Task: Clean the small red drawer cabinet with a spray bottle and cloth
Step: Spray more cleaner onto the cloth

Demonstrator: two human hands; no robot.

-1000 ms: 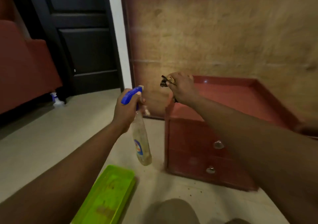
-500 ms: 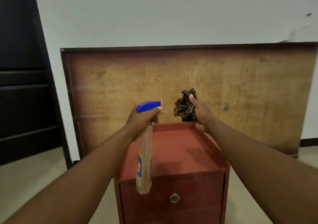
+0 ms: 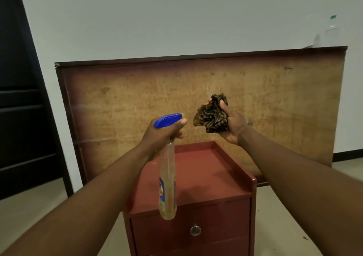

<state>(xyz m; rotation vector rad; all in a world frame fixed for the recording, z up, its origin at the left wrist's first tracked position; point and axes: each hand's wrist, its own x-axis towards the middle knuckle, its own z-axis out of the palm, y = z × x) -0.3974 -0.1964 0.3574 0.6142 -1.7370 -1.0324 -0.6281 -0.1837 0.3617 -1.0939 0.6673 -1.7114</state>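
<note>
The small red drawer cabinet [image 3: 198, 179] stands on the floor just in front of me, its rimmed top bare and a round metal knob [image 3: 195, 230] on the upper drawer. My left hand [image 3: 162, 135] grips the neck of a clear spray bottle [image 3: 167, 183] with a blue trigger head, held above the cabinet's left side with the nozzle aimed to the right. My right hand [image 3: 232, 123] is raised above the cabinet's back right corner and clutches a crumpled brown striped cloth [image 3: 211, 114], close in front of the nozzle.
A large worn wooden board [image 3: 196, 98] leans against the white wall right behind the cabinet. A dark door [image 3: 21, 98] is at the left. A clear plastic bottle [image 3: 332, 29] stands on the board's top right corner. Pale floor lies on both sides.
My view swung from the cabinet's left side to face its front. Both hands came up and together over the cabinet top, the cloth now spread open toward the nozzle.
</note>
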